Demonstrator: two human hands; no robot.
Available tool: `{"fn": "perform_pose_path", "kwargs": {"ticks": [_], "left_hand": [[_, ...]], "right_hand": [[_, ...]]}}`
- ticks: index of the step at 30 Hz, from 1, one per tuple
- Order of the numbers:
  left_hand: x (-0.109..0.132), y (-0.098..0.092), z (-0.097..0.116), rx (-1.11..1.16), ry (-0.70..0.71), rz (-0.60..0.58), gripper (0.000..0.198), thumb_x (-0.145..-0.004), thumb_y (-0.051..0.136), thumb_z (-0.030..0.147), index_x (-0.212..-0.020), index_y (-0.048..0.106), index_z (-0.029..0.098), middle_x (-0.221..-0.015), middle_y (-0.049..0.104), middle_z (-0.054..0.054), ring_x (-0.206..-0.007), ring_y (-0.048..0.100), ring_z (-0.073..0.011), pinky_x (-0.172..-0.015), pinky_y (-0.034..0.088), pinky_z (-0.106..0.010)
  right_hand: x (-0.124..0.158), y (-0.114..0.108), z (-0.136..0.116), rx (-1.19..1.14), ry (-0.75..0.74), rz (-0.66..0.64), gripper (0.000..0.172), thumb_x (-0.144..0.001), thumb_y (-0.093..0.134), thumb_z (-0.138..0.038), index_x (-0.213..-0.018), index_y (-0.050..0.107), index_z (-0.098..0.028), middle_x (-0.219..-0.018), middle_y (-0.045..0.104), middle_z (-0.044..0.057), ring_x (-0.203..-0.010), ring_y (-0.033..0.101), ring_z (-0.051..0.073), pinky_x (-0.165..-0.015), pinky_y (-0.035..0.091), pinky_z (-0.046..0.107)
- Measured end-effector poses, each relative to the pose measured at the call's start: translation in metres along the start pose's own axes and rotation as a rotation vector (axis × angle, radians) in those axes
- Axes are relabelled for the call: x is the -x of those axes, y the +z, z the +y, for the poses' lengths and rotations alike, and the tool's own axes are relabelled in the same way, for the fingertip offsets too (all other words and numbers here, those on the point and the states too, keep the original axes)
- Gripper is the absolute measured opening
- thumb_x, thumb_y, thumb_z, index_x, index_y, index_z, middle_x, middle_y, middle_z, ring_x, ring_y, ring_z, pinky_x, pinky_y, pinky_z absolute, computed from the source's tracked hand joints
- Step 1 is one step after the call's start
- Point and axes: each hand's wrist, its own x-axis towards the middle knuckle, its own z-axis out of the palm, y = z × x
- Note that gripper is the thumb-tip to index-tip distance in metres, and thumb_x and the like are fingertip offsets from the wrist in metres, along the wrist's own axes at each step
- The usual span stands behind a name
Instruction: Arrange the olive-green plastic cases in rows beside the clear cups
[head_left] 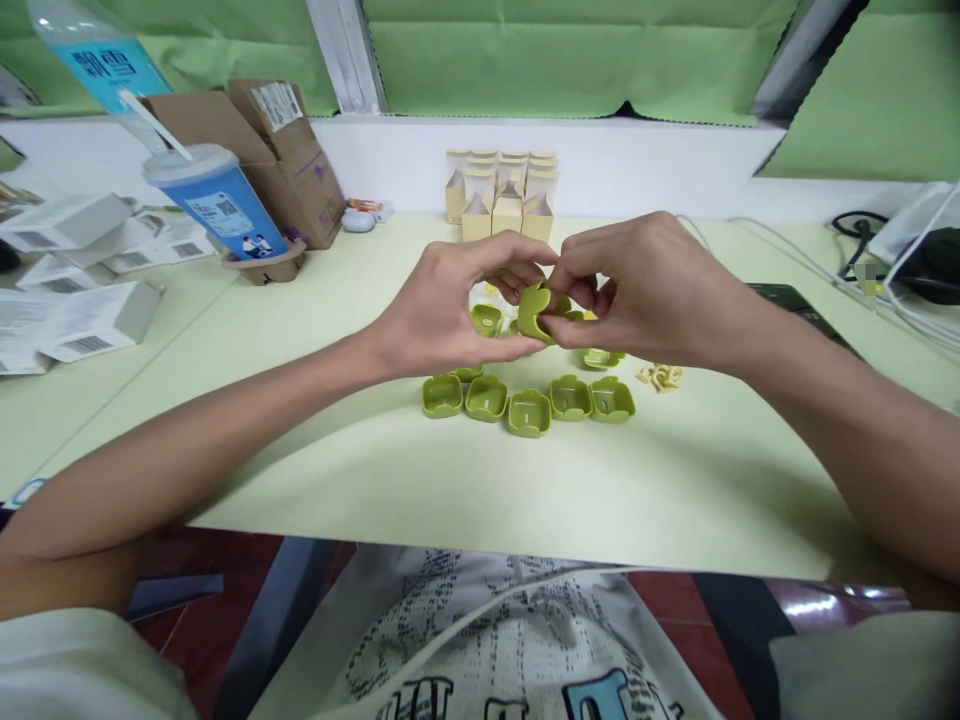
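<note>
Between my two hands a small green plastic cup with a wavy rim [533, 310] is held up above the table, tilted on its side. My left hand [469, 305] is closed on its left edge with thumb and fingers. The fingers of my right hand [630, 290] pinch its right side and reach partly inside; whether they hold a small part there is hidden. Below stands a row of matching green cups [529, 412], each with a slot in the bottom. More cups [487, 320] sit behind, partly covered by my hands. A little pile of yellowish pieces [661, 377] lies to the right.
Small open cardboard boxes [507, 195] stand at the back wall. At left are white boxes [97, 320], a blue drink cup with a straw [225, 205], a brown carton [300, 180] and a bottle [105, 65]. Cables [862, 240] and a dark flat device [799, 310] lie at right.
</note>
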Motion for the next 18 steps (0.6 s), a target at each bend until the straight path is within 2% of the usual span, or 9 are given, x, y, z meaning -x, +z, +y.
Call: {"fn": "perform_pose_path", "kwargs": {"ticks": [4,7,8,11,13,15,16,17,18], "left_hand": [[-0.006,-0.007,-0.003,-0.100,0.024,-0.051,0.055,-0.082,0.093,0.050,-0.129,0.076,0.025,-0.119,0.080,-0.007,-0.105,0.077,-0.0247,-0.100,0.067,-0.044],[-0.005,-0.027,-0.008,-0.249,0.001,-0.129,0.050,-0.082,0.088,0.045,-0.126,0.078,0.024,-0.116,0.078,-0.007,-0.101,0.075,-0.0229,-0.095,0.065,-0.042],[-0.001,-0.036,-0.010,-0.294,-0.044,-0.155,0.048,-0.083,0.085,0.045,-0.125,0.079,0.023,-0.116,0.078,-0.008,-0.100,0.074,-0.0227,-0.095,0.064,-0.042],[0.017,-0.061,-0.021,-0.395,-0.283,-0.268,0.048,-0.084,0.078,0.051,-0.122,0.081,0.023,-0.117,0.079,-0.007,-0.102,0.075,-0.0248,-0.095,0.061,-0.040],[0.032,-0.071,-0.031,-0.421,-0.437,-0.308,0.055,-0.080,0.079,0.059,-0.121,0.082,0.022,-0.116,0.080,-0.008,-0.103,0.076,-0.0274,-0.096,0.060,-0.041],[0.044,-0.073,-0.041,-0.430,-0.552,-0.329,0.064,-0.075,0.082,0.067,-0.122,0.082,0.023,-0.116,0.082,-0.007,-0.102,0.076,-0.0282,-0.095,0.059,-0.040],[0.048,-0.072,-0.045,-0.426,-0.589,-0.335,0.067,-0.073,0.083,0.069,-0.123,0.082,0.024,-0.116,0.082,-0.007,-0.100,0.075,-0.0276,-0.093,0.059,-0.039],[0.051,-0.070,-0.048,-0.416,-0.613,-0.339,0.068,-0.071,0.084,0.069,-0.123,0.083,0.025,-0.116,0.083,-0.007,-0.097,0.075,-0.0266,-0.091,0.059,-0.038],[0.053,-0.068,-0.051,-0.399,-0.624,-0.345,0.068,-0.070,0.086,0.069,-0.123,0.083,0.025,-0.116,0.083,-0.006,-0.094,0.075,-0.0252,-0.088,0.059,-0.037]], "right_hand": [[0.001,-0.011,-0.003,-0.042,0.076,-0.035,0.011,-0.084,0.072,-0.015,-0.079,0.073,-0.026,-0.073,0.069,0.000,-0.068,0.058,0.018,-0.069,0.046,0.037],[0.007,-0.036,0.005,-0.022,0.173,-0.045,0.001,-0.089,0.078,-0.025,-0.088,0.078,-0.026,-0.076,0.071,0.001,-0.066,0.058,0.015,-0.068,0.045,0.036],[0.010,-0.043,0.012,0.040,0.210,-0.076,0.003,-0.090,0.079,-0.028,-0.091,0.080,-0.026,-0.077,0.072,0.001,-0.066,0.058,0.014,-0.068,0.044,0.036],[0.018,-0.048,0.041,0.316,0.361,-0.333,0.004,-0.090,0.079,-0.023,-0.091,0.083,-0.025,-0.079,0.075,0.003,-0.064,0.058,0.013,-0.067,0.040,0.036],[0.021,-0.037,0.063,0.452,0.463,-0.584,0.008,-0.087,0.077,-0.015,-0.087,0.082,-0.022,-0.082,0.076,0.006,-0.067,0.059,0.016,-0.066,0.038,0.036],[0.023,-0.022,0.080,0.463,0.474,-0.782,0.006,-0.084,0.078,-0.014,-0.082,0.079,-0.020,-0.083,0.075,0.006,-0.068,0.058,0.016,-0.065,0.035,0.036],[0.022,-0.017,0.085,0.436,0.458,-0.836,0.006,-0.084,0.079,-0.016,-0.080,0.078,-0.019,-0.081,0.074,0.006,-0.066,0.057,0.016,-0.064,0.035,0.037],[0.022,-0.013,0.088,0.401,0.445,-0.833,0.008,-0.086,0.079,-0.018,-0.078,0.076,-0.019,-0.079,0.072,0.006,-0.063,0.055,0.015,-0.063,0.034,0.037],[0.020,-0.012,0.087,0.368,0.431,-0.778,0.012,-0.088,0.079,-0.021,-0.076,0.076,-0.019,-0.076,0.071,0.005,-0.061,0.053,0.015,-0.063,0.034,0.037]]}}
